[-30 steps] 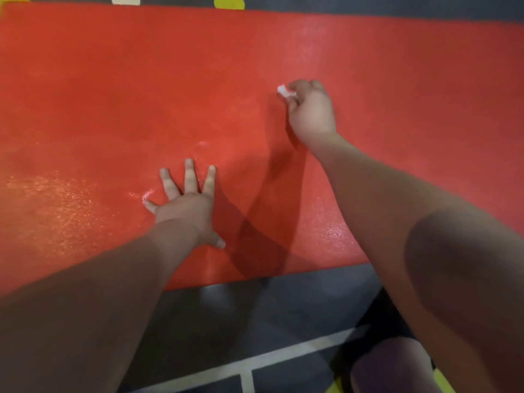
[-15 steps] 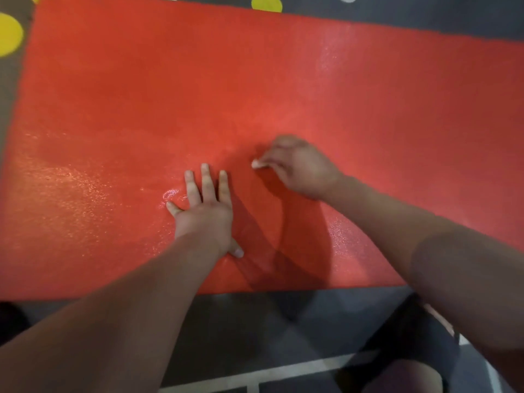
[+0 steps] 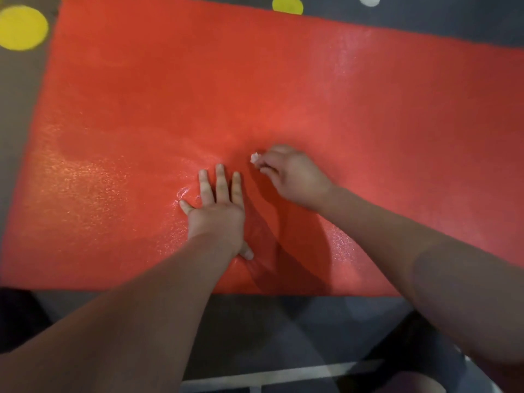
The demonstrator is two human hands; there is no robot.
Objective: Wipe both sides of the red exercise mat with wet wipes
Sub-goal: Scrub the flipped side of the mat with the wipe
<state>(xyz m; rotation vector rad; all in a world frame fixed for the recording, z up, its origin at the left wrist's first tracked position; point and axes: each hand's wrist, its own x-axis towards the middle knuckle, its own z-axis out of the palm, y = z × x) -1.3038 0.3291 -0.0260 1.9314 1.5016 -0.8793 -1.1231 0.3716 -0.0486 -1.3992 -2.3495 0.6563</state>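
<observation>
The red exercise mat (image 3: 283, 95) lies flat on the floor and fills most of the view; its left part glistens wet. My left hand (image 3: 218, 214) presses flat on the mat near its front edge, fingers spread and straight. Just right of it my right hand (image 3: 292, 177) rests on the mat with its fingers curled round a small white wet wipe (image 3: 254, 157), of which only a crumpled tip shows past the fingertips.
Dark grey floor (image 3: 283, 330) with a white painted line (image 3: 283, 374) runs in front of the mat. Yellow dots (image 3: 22, 26) and a white dot (image 3: 368, 0) mark the floor beyond the mat's far and left edges. My knee (image 3: 419, 364) shows at bottom right.
My right hand has drawn the wipe back from farther out on the mat to just beside my left hand. The left hand stays planted. The view has shifted, showing the mat's left edge.
</observation>
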